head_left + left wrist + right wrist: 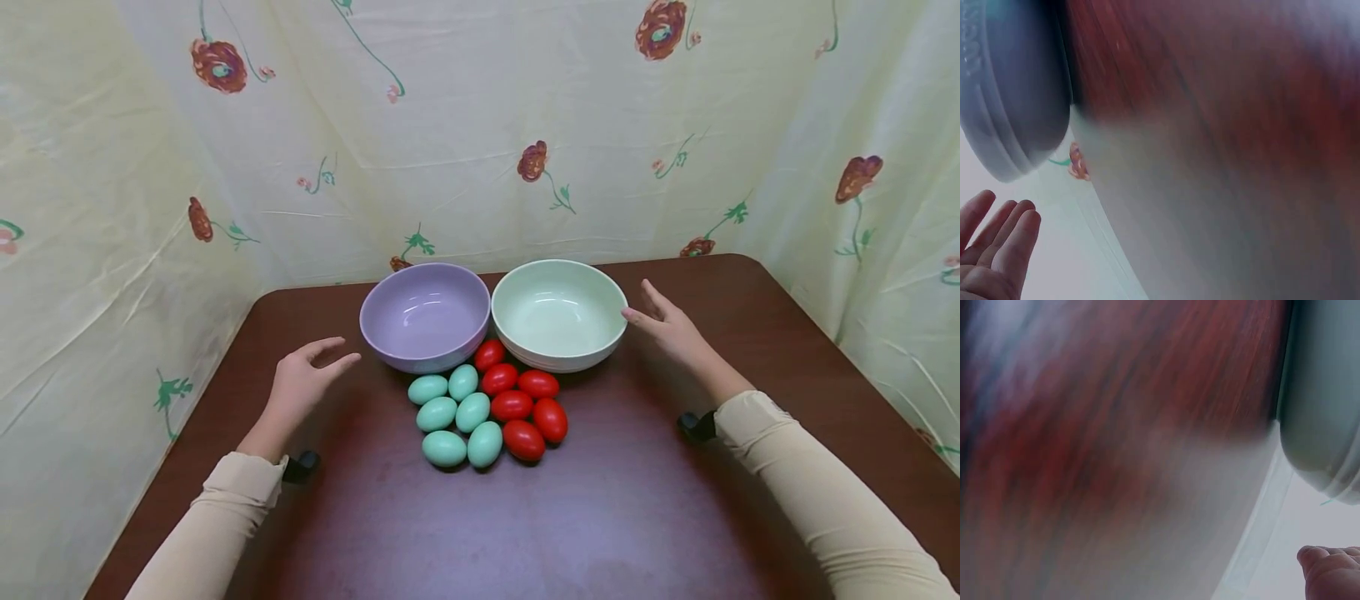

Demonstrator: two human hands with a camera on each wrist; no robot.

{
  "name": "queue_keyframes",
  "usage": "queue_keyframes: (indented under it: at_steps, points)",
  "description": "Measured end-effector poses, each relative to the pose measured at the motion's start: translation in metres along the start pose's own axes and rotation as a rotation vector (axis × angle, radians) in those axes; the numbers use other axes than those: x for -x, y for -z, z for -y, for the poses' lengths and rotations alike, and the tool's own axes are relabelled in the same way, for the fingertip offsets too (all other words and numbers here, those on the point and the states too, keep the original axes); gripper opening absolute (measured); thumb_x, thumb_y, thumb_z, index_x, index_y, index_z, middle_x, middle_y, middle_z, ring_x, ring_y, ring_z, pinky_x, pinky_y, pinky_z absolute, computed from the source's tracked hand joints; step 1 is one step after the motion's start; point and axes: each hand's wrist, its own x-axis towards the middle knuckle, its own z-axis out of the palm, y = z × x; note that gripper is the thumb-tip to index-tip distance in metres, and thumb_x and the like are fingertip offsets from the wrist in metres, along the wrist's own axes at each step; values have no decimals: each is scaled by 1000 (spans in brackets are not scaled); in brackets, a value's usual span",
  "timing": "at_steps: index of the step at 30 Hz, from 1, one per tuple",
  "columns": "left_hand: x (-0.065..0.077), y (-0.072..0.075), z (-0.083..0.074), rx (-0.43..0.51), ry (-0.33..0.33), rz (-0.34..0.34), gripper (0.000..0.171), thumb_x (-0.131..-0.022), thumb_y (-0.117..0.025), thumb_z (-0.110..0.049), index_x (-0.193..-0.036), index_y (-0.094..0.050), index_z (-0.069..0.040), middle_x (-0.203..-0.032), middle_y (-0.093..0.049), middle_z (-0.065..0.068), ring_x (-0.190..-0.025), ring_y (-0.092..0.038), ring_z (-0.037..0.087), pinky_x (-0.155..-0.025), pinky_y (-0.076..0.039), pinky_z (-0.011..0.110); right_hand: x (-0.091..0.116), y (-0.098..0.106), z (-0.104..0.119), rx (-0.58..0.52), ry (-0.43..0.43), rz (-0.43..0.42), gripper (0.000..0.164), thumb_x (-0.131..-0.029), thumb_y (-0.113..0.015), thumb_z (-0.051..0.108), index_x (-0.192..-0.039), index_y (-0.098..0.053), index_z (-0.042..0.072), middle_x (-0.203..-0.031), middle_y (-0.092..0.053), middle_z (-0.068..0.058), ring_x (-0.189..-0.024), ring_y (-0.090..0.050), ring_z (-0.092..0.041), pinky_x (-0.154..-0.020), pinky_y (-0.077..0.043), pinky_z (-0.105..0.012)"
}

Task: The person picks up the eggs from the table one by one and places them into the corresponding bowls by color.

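A purple bowl (420,364) and a pale green bowl (558,364) stand side by side at the back of the table, with nothing inside either. Before them lie several mint-green eggs (437,413) on the left and several red eggs (524,440) on the right. My left hand (300,379) hovers left of the purple bowl, fingers and thumb spread apart, holding nothing. On the other side my right hand (678,337) is beside the pale green bowl, fingers extended. Its thumb tip overlaps the rim in the head view; whether it touches I cannot tell.
The dark brown table (480,533) has rounded far corners. A flowered curtain (465,183) hangs behind it and along both sides. Each wrist wears a black strap with a small camera (697,426).
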Motion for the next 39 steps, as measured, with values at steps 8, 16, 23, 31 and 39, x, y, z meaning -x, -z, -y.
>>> queue_keyframes:
  at_steps: [8, 16, 23, 31, 39]
  points:
    - [14, -10, -2, 78, 45, 69, 75, -84, -71, -59, -141, -56, -12, -149, -51, 14, -142, -41, 35, -107, -44, 53, 1, -6, 8, -16, -22, 29, 88, -100, -53, 46, -160, 4, 14, -168, 2, -10, -156, -2, -32, -122, -15, -56]
    - [19, -25, -10, 135, 31, 113, 64, -85, -74, -51, -136, -61, -14, -135, -65, 9, -135, -51, 26, -97, -49, 32, 5, -12, 9, -55, -24, -1, 87, -100, -55, 45, -160, -2, 11, -168, -5, -11, -155, -7, -30, -122, -18, -54]
    - [24, -37, -14, 228, 73, 165, 62, -87, -74, -47, -136, -61, -12, -131, -67, 10, -127, -57, 23, -86, -49, 18, 7, -17, 7, -141, -47, -13, 86, -100, -55, 44, -160, -4, 9, -167, -9, -14, -155, -9, -29, -122, -19, -53]
    - [26, -44, -22, 264, 84, 166, 58, -86, -75, -45, -133, -64, -12, -133, -66, 7, -127, -56, 21, -94, -48, 26, 9, -19, 6, -209, -57, -31, 84, -100, -55, 41, -160, -5, 9, -167, -7, -10, -155, -8, -27, -123, -18, -49]
    - [30, -52, -24, 367, 113, 196, 57, -87, -76, -38, -134, -62, -9, -130, -68, 11, -121, -63, 17, -90, -47, 14, 8, -25, 7, -271, -96, -23, 81, -102, -54, 38, -160, -6, 9, -167, -6, -9, -155, -7, -26, -123, -17, -49]
